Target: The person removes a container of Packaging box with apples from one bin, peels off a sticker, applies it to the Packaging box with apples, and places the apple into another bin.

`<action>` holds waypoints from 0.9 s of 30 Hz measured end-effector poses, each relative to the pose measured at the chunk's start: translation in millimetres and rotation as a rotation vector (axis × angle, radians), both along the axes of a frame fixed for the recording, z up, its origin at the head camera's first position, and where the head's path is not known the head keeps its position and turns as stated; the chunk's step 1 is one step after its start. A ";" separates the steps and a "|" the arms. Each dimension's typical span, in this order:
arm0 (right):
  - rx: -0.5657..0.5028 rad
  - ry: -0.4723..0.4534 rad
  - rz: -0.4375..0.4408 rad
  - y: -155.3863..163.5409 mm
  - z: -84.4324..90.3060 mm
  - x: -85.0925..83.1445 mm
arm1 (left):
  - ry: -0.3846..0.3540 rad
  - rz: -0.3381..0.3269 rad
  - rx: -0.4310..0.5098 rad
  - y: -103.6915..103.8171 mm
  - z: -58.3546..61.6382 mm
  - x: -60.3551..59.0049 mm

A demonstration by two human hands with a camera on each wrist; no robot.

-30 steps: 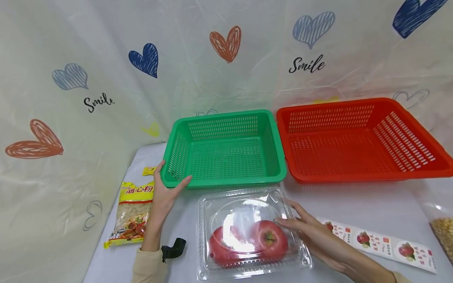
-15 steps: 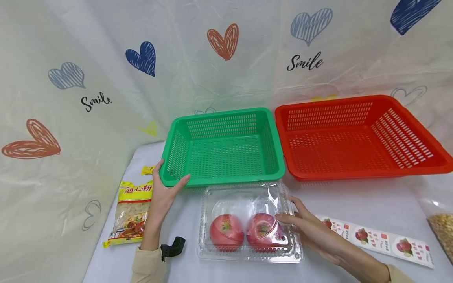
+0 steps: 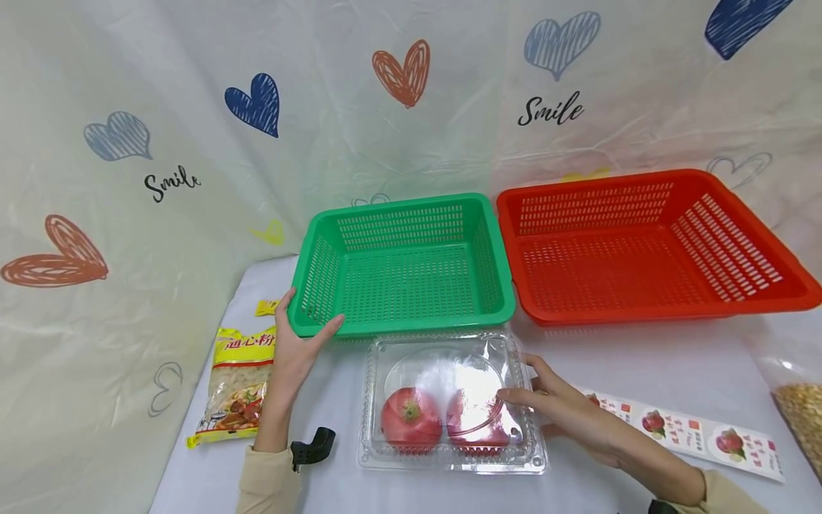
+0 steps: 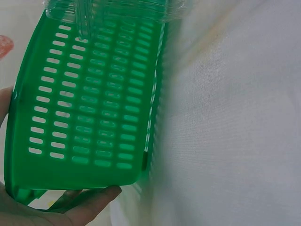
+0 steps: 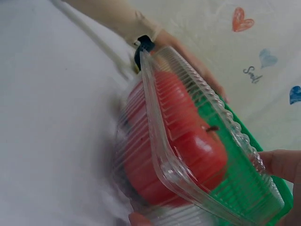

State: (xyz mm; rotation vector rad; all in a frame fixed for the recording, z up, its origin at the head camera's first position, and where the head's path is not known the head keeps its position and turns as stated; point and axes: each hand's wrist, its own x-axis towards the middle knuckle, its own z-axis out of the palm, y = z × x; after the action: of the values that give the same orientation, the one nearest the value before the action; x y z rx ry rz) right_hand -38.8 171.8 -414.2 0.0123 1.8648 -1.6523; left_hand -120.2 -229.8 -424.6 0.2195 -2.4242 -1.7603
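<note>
Apples (image 3: pixel 411 428) boxed, basket (image 3: pixel 398 327) held

From my station I see the left hand (image 3: pixel 297 353) curled around the basket's near-left corner, thumb at the near rim, probably to stop it sliding. The right hand (image 3: pixel 565 407) pinches the right end of the clear box (image 3: pixel 444 396), thumb on the lid (image 3: pixel 411 360), a fingertip low down the side; that spread likely keeps it closed. The box sits just this side of the basket; whether they touch, I cannot tell. Its long axis runs left to right, nearly parallel to that rim; in the right wrist view, one apple's stem (image 5: pixel 213 128) points toward the lid.
</note>
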 end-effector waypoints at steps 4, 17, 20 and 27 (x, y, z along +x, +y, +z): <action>-0.016 0.004 0.016 1.8 -0.1 -4.2 | -0.001 0.009 0.003 -1.6 -1.0 0.8; 0.014 -0.002 0.004 2.1 -3.3 -7.1 | 0.009 0.006 0.007 -0.9 -2.1 2.7; 0.021 0.012 0.005 1.9 -3.7 -6.7 | 0.011 0.001 0.003 -1.3 -1.8 1.5; 0.009 0.017 0.072 11.4 -2.9 -10.7 | 0.014 -0.004 0.001 -2.0 -1.8 -0.6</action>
State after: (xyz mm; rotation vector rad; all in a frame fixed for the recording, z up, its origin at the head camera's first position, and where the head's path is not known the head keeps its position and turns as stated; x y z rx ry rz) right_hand -49.5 183.3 -417.1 -0.0654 1.8638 -1.5996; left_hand -120.8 -231.8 -426.4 0.2012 -2.4153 -1.7593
